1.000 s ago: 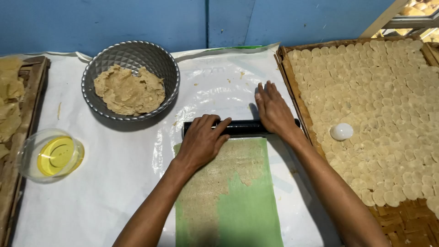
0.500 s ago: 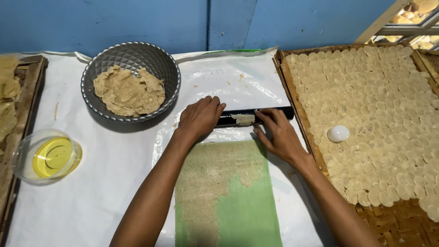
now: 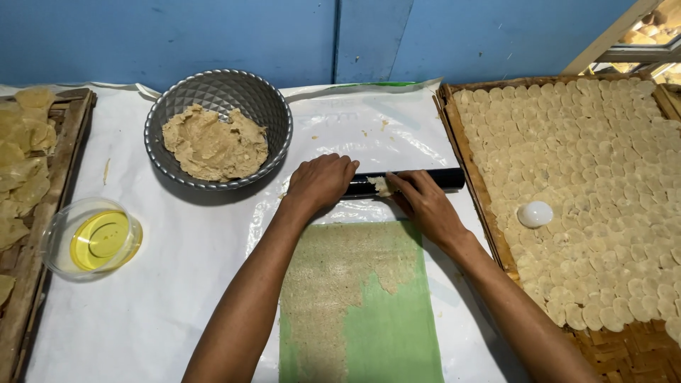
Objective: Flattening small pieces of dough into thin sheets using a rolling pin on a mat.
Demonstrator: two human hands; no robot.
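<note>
Two bare hands rest on one black rolling pin (image 3: 425,179) that lies crosswise on the white plastic sheet (image 3: 177,284), just past the far end of one green mat (image 3: 394,333). The left hand (image 3: 320,182) lies palm down over the pin's left part, fingers curved loosely over the top rather than clenched around it. The right hand (image 3: 424,204) sits just right of it, fingers stretched toward the pin's middle, fingertips touching one small lump of dough (image 3: 381,186) stuck on the pin; whether they pinch the lump or only press it cannot be told. The right end of the pin shows bare, close to the edge of the woven tray (image 3: 454,128). The green mat carries one thin, ragged sheet of dough (image 3: 333,284) that covers its left and far parts, while the near right part is bare green. One grey metal bowl (image 3: 220,89) stands far left of the hands, with one mass of tan dough (image 3: 213,145) inside. One clear glass bowl (image 3: 57,245) of yellow oil sits at the near left. The woven tray on the right is packed with many small pale dough rounds (image 3: 582,156), too many to count, and one white round cutter (image 3: 535,213) lies on them. One wooden tray (image 3: 14,319) at the left edge holds several pale flat pieces.
</note>
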